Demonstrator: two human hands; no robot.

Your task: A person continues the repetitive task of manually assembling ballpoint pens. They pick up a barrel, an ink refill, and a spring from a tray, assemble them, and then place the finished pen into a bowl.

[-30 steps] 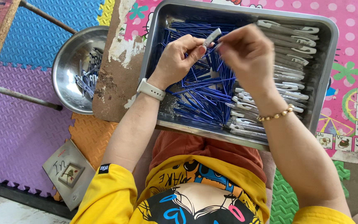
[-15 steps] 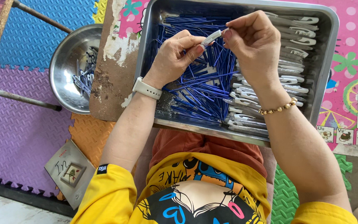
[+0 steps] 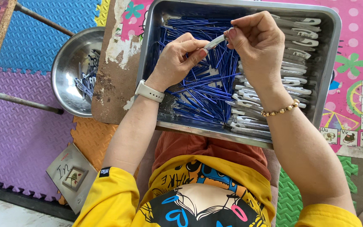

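**Pen barrel being raised clear of the tray, both hands pinched on it**

Compared with a second ago, the two hands are being held higher over the far half of the steel tray (image 3: 332, 63), and the white pen barrel (image 3: 214, 41) is being carried nearer to the tray's 12 o'clock edge, above the blue heap. The barrel is now being gripped at both ends rather than at one, which is being read as a fitting step under way: a part seems to be getting pushed into or onto the barrel, though the joint itself is hidden by the fingertips.

The tray is being rested across the person's lap and the worn board (image 3: 116, 80). Its middle and 9 o'clock side are being filled by a loose pile of thin blue refills (image 3: 202, 96); its 3 o'clock side is being taken up by rows of white clipped pen parts (image 3: 293, 50), stacked flat.

At 9 o'clock of the tray, a round steel bowl (image 3: 70, 71) is being used for a small cluster of finished-looking pens (image 3: 87, 77).

The left hand (image 3: 177, 59) is being kept narrow, thumb and forefinger pinched on the barrel's near end. The right hand (image 3: 255, 42) is being curled, fingertips closed on the barrel's far end.
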